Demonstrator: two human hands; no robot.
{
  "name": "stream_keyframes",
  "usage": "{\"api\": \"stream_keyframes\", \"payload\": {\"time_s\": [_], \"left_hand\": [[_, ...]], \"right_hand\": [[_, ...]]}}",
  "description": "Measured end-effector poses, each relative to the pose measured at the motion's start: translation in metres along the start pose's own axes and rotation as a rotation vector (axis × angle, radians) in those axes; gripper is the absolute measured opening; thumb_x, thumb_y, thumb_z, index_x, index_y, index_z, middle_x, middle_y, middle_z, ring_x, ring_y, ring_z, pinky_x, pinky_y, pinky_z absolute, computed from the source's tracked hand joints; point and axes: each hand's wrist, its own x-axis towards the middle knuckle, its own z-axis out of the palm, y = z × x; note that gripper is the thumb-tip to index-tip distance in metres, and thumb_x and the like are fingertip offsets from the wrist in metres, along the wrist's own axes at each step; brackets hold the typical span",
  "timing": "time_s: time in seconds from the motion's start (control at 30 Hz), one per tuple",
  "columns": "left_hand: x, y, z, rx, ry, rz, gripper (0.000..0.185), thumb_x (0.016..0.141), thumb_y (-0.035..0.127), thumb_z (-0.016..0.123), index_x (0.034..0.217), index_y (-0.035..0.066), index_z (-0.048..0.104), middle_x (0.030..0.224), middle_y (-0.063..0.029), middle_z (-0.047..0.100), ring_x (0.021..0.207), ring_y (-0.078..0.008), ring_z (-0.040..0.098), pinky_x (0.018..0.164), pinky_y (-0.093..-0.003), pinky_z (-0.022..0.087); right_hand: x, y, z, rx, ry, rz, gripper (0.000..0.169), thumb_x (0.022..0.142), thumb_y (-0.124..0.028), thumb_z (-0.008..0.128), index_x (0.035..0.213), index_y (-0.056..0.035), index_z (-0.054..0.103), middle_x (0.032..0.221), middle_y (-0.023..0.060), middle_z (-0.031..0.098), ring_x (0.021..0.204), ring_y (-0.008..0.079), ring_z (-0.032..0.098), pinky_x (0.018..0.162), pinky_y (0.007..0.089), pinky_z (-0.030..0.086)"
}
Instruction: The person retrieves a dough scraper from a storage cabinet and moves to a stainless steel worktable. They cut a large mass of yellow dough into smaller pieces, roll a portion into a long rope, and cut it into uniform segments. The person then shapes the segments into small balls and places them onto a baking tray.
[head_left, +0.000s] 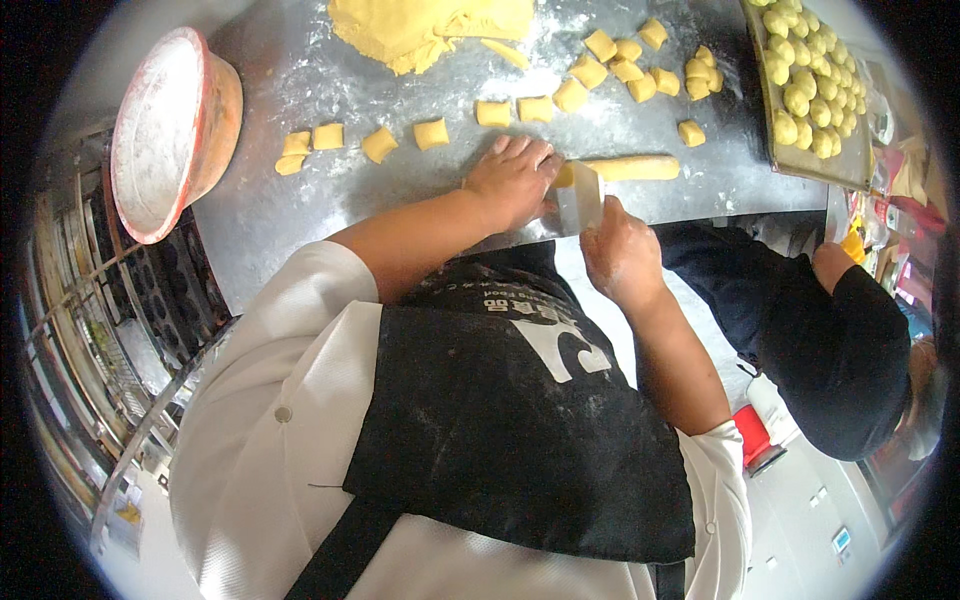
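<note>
My right hand (624, 251) grips a flat, pale-bladed dough scraper (581, 201). The blade's upper edge lies across a yellow dough roll (634, 168), close to the roll's left end. Palm down on the floured metal worktable (420, 180), my left hand (514, 180) lies against that left end, its index finger beside the dough. Whether its fingers grip the dough is hidden. Cut dough pieces (431, 134) form a loose row beyond my left hand, and more pieces (626, 70) cluster farther right. A large yellow dough slab (427, 30) rests at the table's far side.
A floury, red-rimmed basin (176, 135) stands tilted in view at the left. On the right, a metal tray (821, 171) holds many round dough balls (814, 82). A person in dark clothing (810, 360) is close on my right. Metal racks (97, 330) stand at left.
</note>
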Motion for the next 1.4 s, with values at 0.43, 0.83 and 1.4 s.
{"api": "stream_keyframes", "payload": {"time_s": [0.43,0.83,1.4], "left_hand": [[0.015,0.001,0.003,-0.062,0.036,-0.046,0.039,0.082,0.033,0.072,0.114,0.01,0.068,0.118,-0.0079,0.06,0.119,-0.0271,0.052,0.103,-0.0435,0.037],[0.0,0.014,0.005,-0.213,0.085,-0.009,0.057,0.08,0.042,0.074,0.123,0.007,0.064,0.117,-0.0116,0.061,0.114,-0.032,0.054,0.102,-0.0473,0.038],[0.048,0.031,0.023,-0.141,0.021,-0.181,0.048,0.075,0.032,0.077,0.118,0.013,0.067,0.125,-0.0079,0.058,0.125,-0.0267,0.048,0.11,-0.0452,0.032]], "right_hand": [[0.022,0.012,0.011,-0.039,-0.059,-0.013,0.026,0.087,-0.019,0.058,0.1,0.0023,0.05,0.077,0.0272,0.065,0.075,0.0463,0.065,0.069,0.0538,0.054],[0.007,0.059,-0.015,0.005,0.018,0.013,0.029,0.087,-0.019,0.06,0.101,0.0036,0.05,0.074,0.0281,0.063,0.071,0.0479,0.064,0.067,0.0548,0.052],[0.019,0.054,-0.019,-0.03,-0.116,-0.073,0.03,0.087,-0.019,0.057,0.104,0.0034,0.049,0.08,0.0277,0.066,0.076,0.0463,0.066,0.07,0.0541,0.053]]}}
